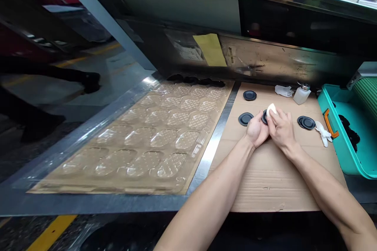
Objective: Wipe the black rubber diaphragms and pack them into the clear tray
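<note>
The person's left forearm (pixel 212 192) and right forearm (pixel 321 192) reach in from the near edge, bare, and meet over a sheet of corrugated cardboard (pixel 273 184). The left hand (pixel 257 131) is cupped, its fingers curled narrowly around a black disc (pixel 264 117), which is partly hidden between the 2 hands. The right hand (pixel 281 128) is close against the left, its fingers bunched narrowly on a white pad (pixel 271 110) pressed to the disc's face.

More black discs lie on the cardboard: 1 (pixel 245 119) just left of the hands, 1 (pixel 249 95) farther off, and an overlapping pair (pixel 306 122) to the right. Beside that pair lies a white glove (pixel 323 133). At the far edge stand a white plastic bottle with a metal cap (pixel 302 95) and a crumpled white wad (pixel 283 91).

Farther right sits a teal crate (pixel 344 137) with an orange handle (pixel 330 123), holding dark items (pixel 349 135). To the left, past a metal strip (pixel 213 143), lies a clear plastic blister sheet (pixel 147 137) on brown backing.
</note>
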`<state>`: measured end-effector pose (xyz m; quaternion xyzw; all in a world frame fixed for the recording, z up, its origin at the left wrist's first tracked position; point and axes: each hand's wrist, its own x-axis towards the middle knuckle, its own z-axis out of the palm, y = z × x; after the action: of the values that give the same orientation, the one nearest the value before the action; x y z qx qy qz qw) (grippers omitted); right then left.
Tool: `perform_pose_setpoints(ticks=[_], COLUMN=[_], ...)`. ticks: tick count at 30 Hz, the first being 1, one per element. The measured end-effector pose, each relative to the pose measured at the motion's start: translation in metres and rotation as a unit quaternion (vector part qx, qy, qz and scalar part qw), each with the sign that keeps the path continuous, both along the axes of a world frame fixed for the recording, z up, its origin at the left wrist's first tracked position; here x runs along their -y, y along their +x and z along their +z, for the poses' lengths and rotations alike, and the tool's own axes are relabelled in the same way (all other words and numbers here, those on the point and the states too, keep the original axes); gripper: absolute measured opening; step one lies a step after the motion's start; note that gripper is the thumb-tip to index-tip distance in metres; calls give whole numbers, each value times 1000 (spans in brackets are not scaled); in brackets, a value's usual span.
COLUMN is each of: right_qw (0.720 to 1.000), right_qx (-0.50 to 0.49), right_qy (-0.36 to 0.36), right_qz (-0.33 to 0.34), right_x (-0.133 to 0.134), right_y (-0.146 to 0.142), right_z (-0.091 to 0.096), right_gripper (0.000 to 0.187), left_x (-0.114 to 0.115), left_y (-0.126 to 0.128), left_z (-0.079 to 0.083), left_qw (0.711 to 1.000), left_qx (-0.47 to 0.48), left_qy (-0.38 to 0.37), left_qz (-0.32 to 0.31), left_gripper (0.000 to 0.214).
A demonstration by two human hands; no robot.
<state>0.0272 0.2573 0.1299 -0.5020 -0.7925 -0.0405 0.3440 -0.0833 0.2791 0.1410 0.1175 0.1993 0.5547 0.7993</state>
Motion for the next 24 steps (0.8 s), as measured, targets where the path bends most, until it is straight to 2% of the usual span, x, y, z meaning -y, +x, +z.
perform_pose_setpoints(ticks=[3,7,10,12,16,19,21,24], right_qw=[999,999,999,998,995,987,982,980], right_qx=[22,11,31,29,-58,-149,-167,-112], right_qy=[-9,-23,-32,-46,-43,-34,-75,-161], right_qz=[23,-24,3,-9,-66,-53,-38,-28], right_x=[-1,3,1,-8,-28,-30,-26,-17], right_y=[2,3,7,15,40,53,55,52], right_z=[3,3,-2,-3,5,11,12,12], right_gripper=[37,39,39,37,36,53,66,66], left_x=[0,2,2,2,-2,-7,-9,-10], left_y=[1,5,6,7,9,10,10,10], left_z=[0,-1,-5,-9,-17,-20,-21,-21], left_qw=[1000,1000,999,998,997,998,999,999], left_qx=[1,-7,-22,-37,-53,-53,-49,-44], left_qy=[-6,-4,-11,-12,0,-4,-9,-2], left_qz=[-5,-14,-31,-42,-55,-40,-21,-6], left_gripper=[46,47,48,46,40,41,41,40])
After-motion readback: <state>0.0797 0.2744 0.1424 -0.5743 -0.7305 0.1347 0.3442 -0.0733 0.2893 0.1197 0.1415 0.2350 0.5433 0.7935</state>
